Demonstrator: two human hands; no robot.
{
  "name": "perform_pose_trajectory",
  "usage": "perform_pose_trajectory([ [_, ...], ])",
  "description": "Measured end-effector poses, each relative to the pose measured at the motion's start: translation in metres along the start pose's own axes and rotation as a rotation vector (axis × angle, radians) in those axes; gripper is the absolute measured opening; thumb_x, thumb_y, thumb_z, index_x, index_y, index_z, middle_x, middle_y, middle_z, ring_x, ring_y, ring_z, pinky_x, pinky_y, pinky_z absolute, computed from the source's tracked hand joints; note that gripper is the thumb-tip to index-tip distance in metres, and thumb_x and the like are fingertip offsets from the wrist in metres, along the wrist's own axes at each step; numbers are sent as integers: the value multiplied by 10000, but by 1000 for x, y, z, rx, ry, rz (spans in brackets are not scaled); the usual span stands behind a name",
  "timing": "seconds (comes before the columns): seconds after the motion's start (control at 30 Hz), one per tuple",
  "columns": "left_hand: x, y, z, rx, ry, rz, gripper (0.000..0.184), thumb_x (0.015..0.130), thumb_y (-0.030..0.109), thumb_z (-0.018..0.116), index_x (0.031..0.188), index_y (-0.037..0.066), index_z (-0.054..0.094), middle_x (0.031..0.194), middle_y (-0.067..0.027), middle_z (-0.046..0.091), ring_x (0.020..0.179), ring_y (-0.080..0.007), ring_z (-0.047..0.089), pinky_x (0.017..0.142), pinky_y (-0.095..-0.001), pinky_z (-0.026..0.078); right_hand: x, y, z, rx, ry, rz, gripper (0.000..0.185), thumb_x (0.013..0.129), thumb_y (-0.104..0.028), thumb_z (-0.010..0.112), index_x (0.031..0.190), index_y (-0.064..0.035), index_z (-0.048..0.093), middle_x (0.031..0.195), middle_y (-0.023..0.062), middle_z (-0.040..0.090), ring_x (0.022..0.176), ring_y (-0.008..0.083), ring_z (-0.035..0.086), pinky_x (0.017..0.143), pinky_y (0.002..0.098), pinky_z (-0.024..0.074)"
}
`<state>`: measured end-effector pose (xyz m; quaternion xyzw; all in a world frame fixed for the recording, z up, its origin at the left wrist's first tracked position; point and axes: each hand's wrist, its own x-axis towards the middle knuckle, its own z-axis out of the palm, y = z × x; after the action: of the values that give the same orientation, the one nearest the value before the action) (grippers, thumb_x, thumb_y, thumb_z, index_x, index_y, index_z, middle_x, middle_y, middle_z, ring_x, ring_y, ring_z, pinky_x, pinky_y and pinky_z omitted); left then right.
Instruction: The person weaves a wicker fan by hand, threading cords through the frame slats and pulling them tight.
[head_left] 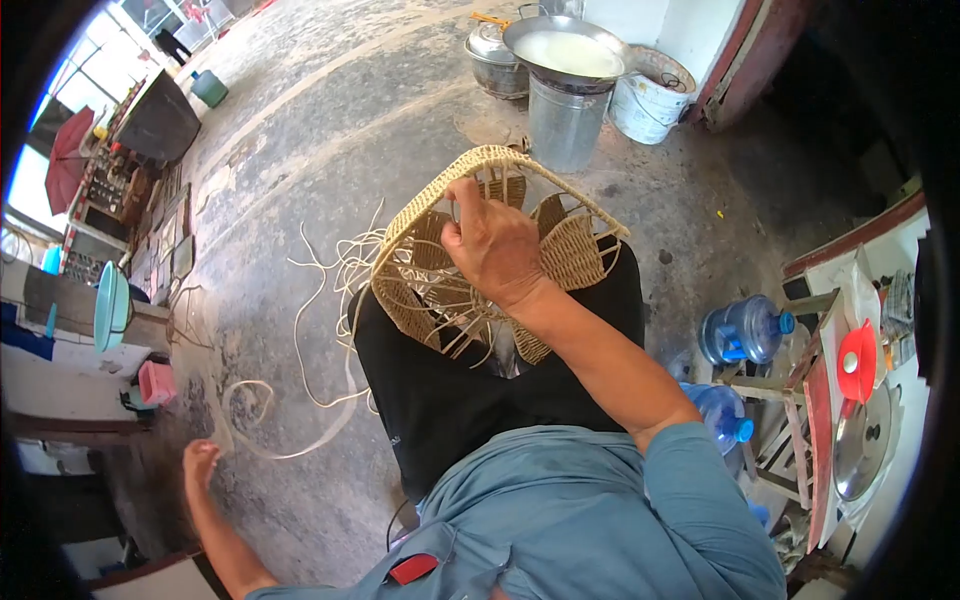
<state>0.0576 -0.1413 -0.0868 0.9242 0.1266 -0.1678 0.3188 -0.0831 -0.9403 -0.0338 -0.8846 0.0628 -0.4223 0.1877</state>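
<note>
A woven basket of tan cord, with an openwork side and a braided rim, rests on the person's black-clad lap. My right hand is at its upper middle, fingers curled over the basket's rim. My left hand is stretched far out to the lower left, its fingers pinched at the end of a long pale strand. That strand curves over the floor towards the basket. More loose cords hang from the basket's left side.
A wide pan of pale liquid sits on a metal cylinder, beside a white bucket and a lidded pot. Large water bottles and a wooden rack stand at the right. A pink basin is at the left.
</note>
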Motion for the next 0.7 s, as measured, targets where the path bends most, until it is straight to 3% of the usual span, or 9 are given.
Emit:
perform_pose_trajectory([
  [0.13, 2, 8, 90, 15, -149, 235, 219, 958, 171, 775, 1117, 20, 778, 949, -54, 778, 804, -159, 721, 714, -313, 569, 1, -8, 5, -11, 79, 36, 771, 850, -38, 741, 1575, -127, 495, 771, 79, 682, 680, 288, 732, 641, 437, 598],
  [0.23, -54, 100, 181, 93, -141, 410, 252, 982, 191, 750, 1152, 5, 774, 1002, -93, 811, 922, -199, 760, 859, -355, 593, 0, -12, 10, 19, -41, 59, 981, 843, -22, 722, 1736, -129, 331, 878, 115, 702, 714, 313, 743, 664, 449, 617],
  [0.33, -108, 193, 227, 152, -162, 512, 267, 997, 199, 746, 1182, 8, 768, 1037, -135, 816, 963, -248, 779, 911, -381, 595, 5, -20, 7, -35, -192, 157, 1022, 854, -23, 716, 1763, -116, 259, 1034, 159, 706, 751, 354, 754, 687, 466, 631],
  [0.53, -159, 301, 252, 82, -144, 610, 232, 1030, 182, 728, 1173, 4, 774, 1057, -157, 818, 982, -263, 784, 941, -388, 591, 7, -21, -1, -11, -256, 248, 923, 918, -39, 706, 1739, -109, 292, 1184, 213, 675, 893, 397, 766, 757, 497, 637],
  [0.63, -177, 341, 264, 44, -69, 714, 195, 1048, 148, 728, 1173, 7, 777, 1056, -152, 817, 982, -252, 783, 936, -377, 591, -2, -15, 1, 90, -60, 132, 722, 1001, -81, 698, 1657, -17, 403, 1012, 177, 677, 810, 357, 749, 685, 448, 631],
  [0.7, -193, 370, 278, -16, -31, 776, 171, 1055, 124, 733, 1175, 11, 778, 1054, -144, 814, 979, -240, 781, 928, -365, 590, -6, -15, -1, 382, -58, 278, 651, 1019, -105, 710, 1616, -19, 466, 986, 125, 661, 755, 281, 699, 657, 400, 600],
])
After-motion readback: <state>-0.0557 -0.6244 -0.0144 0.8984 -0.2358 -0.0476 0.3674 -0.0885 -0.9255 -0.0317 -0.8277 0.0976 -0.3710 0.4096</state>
